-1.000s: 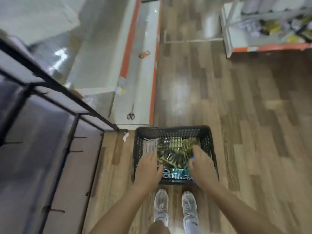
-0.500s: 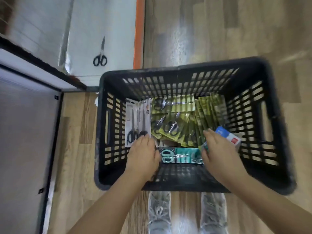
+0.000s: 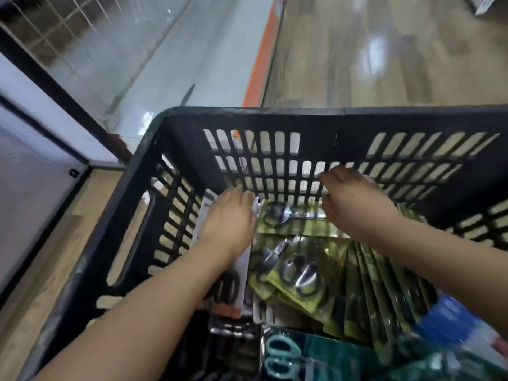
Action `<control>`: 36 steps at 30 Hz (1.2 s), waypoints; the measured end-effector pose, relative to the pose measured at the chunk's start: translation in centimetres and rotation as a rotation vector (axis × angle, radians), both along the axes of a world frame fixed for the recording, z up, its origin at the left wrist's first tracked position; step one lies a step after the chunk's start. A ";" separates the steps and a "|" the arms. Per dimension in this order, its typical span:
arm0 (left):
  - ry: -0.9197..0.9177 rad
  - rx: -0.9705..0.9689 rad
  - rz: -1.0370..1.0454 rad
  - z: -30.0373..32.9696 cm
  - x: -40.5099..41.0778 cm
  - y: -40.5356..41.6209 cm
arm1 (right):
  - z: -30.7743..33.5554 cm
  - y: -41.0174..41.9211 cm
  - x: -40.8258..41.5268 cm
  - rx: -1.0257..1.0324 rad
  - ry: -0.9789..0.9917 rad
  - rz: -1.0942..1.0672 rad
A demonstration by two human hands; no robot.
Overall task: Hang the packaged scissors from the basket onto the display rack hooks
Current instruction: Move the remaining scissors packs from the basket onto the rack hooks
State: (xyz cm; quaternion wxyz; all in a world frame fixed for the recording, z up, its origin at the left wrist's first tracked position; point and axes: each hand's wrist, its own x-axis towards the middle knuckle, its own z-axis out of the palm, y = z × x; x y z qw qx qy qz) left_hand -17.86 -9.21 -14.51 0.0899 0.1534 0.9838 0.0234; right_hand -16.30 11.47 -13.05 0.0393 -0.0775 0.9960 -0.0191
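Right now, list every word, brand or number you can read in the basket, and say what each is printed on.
None can be read.
Green scissor packs: print blurred.
White pack under the left hand: print hidden or blurred.
Teal pack: too blurred.
Blue box: too blurred.
Black basket: no label visible.

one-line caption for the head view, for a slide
Both hands reach into a black plastic basket: the left hand on white-carded scissors, the right hand over green-carded scissors packs.
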 end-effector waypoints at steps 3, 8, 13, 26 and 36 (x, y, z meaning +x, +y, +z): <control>-0.017 0.027 -0.005 -1.4 0.2 0.9 | -2.1 0.3 -0.1 0.034 0.039 0.069; -0.058 -0.023 -0.192 -3.6 0.9 2.8 | -6.7 0.3 2.2 0.063 -0.212 -0.081; -0.087 0.036 -0.236 -3.8 1.1 4.4 | -7.1 1.1 3.8 0.015 -0.323 -0.019; -0.470 0.031 -0.251 -4.9 -0.5 4.1 | -5.5 4.1 5.5 0.062 -0.414 0.233; -0.371 -0.110 -0.229 -3.3 -0.3 4.7 | -4.5 4.7 5.3 -0.121 -0.281 -0.083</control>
